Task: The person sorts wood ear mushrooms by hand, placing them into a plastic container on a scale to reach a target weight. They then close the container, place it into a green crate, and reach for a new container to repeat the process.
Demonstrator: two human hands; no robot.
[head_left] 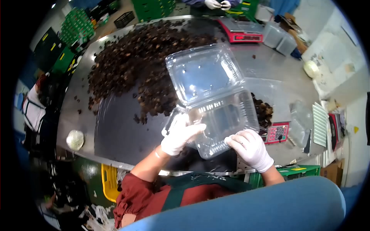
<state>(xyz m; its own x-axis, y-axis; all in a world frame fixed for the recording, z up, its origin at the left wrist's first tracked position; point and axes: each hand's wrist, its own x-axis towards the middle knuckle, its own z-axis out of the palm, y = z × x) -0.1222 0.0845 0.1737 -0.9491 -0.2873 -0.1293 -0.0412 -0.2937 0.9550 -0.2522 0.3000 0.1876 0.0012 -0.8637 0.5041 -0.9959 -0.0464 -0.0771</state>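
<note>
A clear plastic clamshell container (225,119) is held up over the table's near side, its hinged lid folded back and away from me. Nothing lies inside it. My left hand (180,135), in a white glove, grips its left side with the thumb over the wall. My right hand (251,149), also gloved, has its fingers closed on the near right rim. Behind the container, a scale with a pink keypad (278,133) carries dark brown pieces (263,111), partly covered by the container in this view.
A heap of dark, mushroom-like pieces (119,69) spreads over the metal table (77,115). A red scale (246,37) and stacked clear tubs (280,38) stand at the far right. Across the table are another person's gloved hands (218,4). A yellow crate (109,184) sits below the near edge.
</note>
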